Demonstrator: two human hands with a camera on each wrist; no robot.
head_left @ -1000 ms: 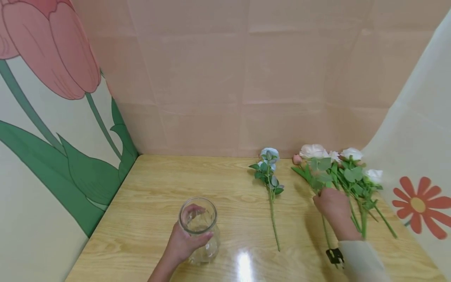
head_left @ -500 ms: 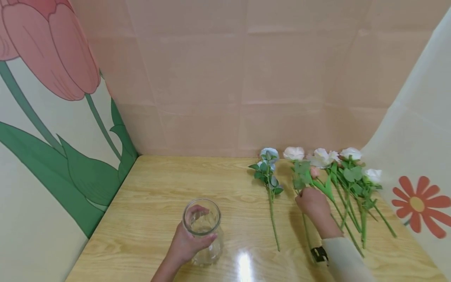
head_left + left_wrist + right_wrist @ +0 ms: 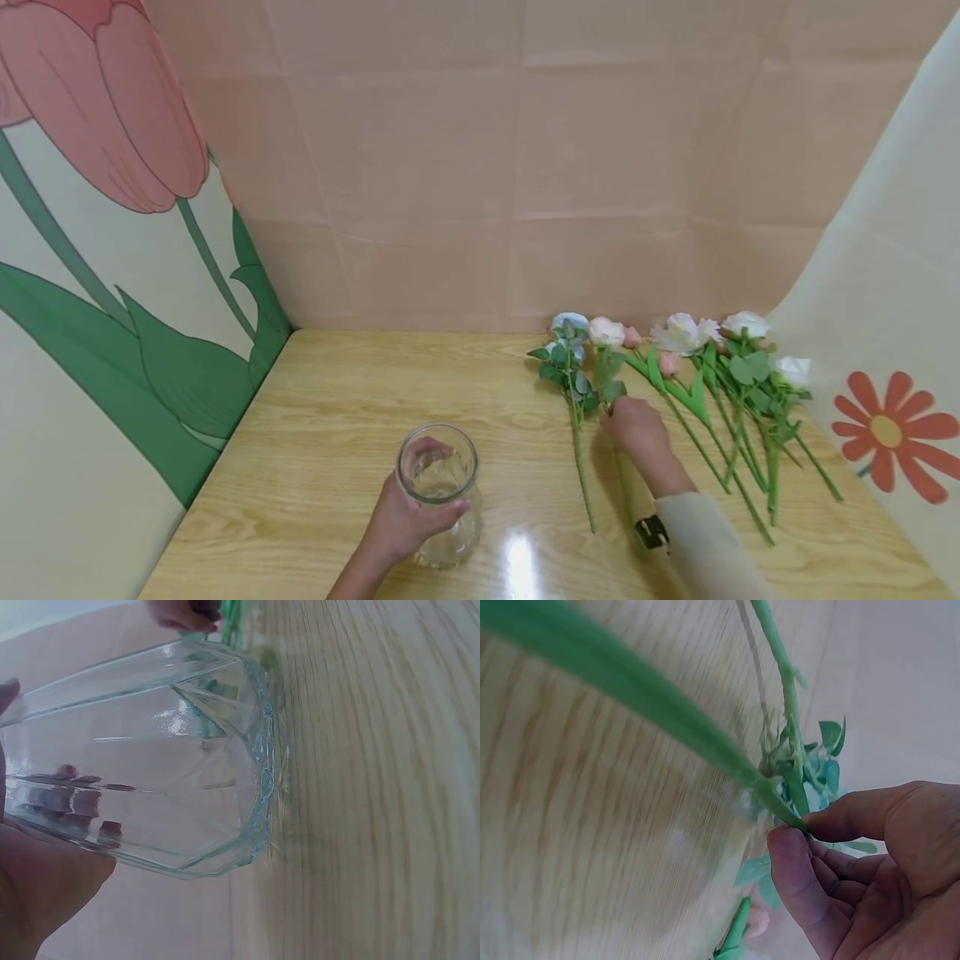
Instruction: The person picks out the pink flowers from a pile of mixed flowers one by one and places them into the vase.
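Observation:
My left hand (image 3: 411, 518) grips a clear glass vase (image 3: 447, 533) around its upper part; the vase stands upright on the table. In the left wrist view the faceted glass (image 3: 150, 757) shows nothing inside. Over to the right, my right hand (image 3: 639, 429) pinches the green stem (image 3: 697, 731) of a pale pink rose (image 3: 606, 332) between thumb and forefinger. That rose lies close beside a blue flower stem (image 3: 579, 467) with dark leaves and a blue bloom (image 3: 570, 323). The rose stem's lower part is partly hidden by my wrist and sleeve.
Right of my right hand lie pink tulips (image 3: 670, 364), a large white flower (image 3: 678, 333) and white roses (image 3: 746, 324) with crossing stems. A pink backdrop (image 3: 420, 208) rises behind the wooden table (image 3: 315, 433). Printed flower panels (image 3: 892, 433) flank both sides.
My right hand has carried the pale pink rose leftward from the flower group to beside the blue flower, uncovering the tulips. My left hand and the vase have shifted slightly right.

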